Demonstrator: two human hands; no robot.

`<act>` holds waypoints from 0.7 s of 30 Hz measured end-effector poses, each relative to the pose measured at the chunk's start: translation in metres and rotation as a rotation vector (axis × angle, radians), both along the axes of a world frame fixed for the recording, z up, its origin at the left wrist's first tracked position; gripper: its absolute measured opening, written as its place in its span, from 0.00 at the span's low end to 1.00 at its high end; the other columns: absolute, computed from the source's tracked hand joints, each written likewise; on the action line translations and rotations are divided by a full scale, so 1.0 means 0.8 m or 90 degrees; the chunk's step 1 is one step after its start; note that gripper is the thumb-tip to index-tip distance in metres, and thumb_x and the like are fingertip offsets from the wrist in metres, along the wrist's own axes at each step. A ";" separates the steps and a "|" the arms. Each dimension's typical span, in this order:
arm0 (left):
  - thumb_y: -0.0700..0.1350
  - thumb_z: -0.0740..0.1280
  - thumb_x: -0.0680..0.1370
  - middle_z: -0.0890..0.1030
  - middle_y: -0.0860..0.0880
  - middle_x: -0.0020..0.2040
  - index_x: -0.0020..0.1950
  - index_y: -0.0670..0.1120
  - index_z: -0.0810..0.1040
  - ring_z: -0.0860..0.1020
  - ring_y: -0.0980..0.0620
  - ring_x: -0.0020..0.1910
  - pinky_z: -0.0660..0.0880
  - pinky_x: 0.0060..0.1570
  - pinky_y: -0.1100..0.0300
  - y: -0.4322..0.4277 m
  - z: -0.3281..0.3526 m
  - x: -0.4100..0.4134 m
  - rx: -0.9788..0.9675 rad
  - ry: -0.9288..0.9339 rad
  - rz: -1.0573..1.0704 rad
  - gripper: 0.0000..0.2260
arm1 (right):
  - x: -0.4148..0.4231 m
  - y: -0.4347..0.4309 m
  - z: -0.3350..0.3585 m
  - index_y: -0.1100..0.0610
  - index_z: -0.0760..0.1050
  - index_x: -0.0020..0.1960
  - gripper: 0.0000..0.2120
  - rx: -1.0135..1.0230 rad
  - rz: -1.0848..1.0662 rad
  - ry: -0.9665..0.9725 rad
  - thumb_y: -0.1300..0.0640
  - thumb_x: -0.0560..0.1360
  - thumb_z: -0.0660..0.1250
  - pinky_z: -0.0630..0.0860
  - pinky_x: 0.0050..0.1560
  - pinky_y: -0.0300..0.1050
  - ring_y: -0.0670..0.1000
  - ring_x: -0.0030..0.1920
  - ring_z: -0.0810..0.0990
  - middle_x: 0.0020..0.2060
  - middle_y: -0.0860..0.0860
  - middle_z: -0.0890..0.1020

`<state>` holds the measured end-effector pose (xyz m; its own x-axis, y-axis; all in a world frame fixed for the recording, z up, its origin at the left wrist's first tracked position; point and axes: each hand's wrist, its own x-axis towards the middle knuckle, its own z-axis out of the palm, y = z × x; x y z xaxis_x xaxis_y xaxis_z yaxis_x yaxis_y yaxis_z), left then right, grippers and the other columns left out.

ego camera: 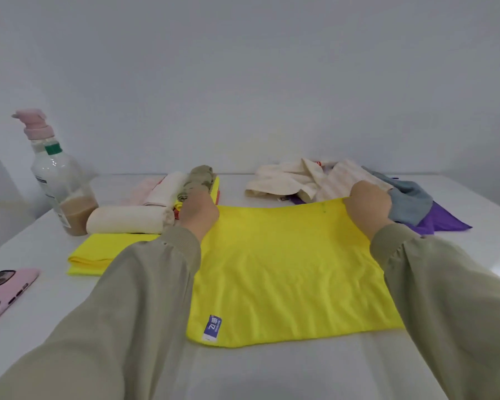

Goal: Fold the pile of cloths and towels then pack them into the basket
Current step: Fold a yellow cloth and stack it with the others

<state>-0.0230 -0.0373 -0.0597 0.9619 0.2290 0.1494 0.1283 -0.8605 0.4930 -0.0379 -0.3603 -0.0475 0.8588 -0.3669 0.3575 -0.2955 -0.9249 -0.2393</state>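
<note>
Yellow cloth (286, 272) lies spread flat on the white table (272, 376), near centre. Left hand (198, 210) and right hand (368, 202) each grip one far corner, fingers curled onto the far edge. Folded cloths (127, 219) sit far left and the unfolded pile (315, 180) far right.

A white table (272, 370) carries a yellow cloth (286, 269) spread flat at its centre. To the left lie a folded yellow cloth (90, 258), a rolled cream towel (127, 219), a pump bottle (58, 180) and a pink phone (3, 293). An unfolded pile (315, 180) sits at the far right.
</note>
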 end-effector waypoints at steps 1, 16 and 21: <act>0.32 0.62 0.74 0.83 0.40 0.43 0.41 0.38 0.79 0.82 0.42 0.42 0.78 0.38 0.53 -0.001 -0.011 0.007 -0.045 0.016 0.000 0.07 | 0.007 -0.001 -0.012 0.63 0.77 0.52 0.09 0.023 -0.006 0.013 0.60 0.76 0.63 0.74 0.57 0.54 0.63 0.53 0.79 0.49 0.61 0.81; 0.40 0.61 0.80 0.82 0.44 0.48 0.58 0.40 0.78 0.81 0.52 0.40 0.80 0.49 0.52 0.004 -0.029 0.008 -0.537 -0.042 0.004 0.10 | -0.001 -0.011 -0.027 0.62 0.77 0.57 0.12 0.348 0.068 -0.109 0.60 0.79 0.59 0.71 0.48 0.46 0.57 0.51 0.77 0.52 0.58 0.80; 0.41 0.63 0.80 0.81 0.44 0.40 0.44 0.41 0.78 0.81 0.56 0.31 0.78 0.33 0.66 0.010 -0.020 -0.047 -0.787 -0.083 0.038 0.07 | -0.037 -0.013 -0.031 0.58 0.78 0.44 0.06 0.592 0.044 -0.223 0.59 0.77 0.62 0.79 0.52 0.56 0.58 0.47 0.82 0.41 0.56 0.83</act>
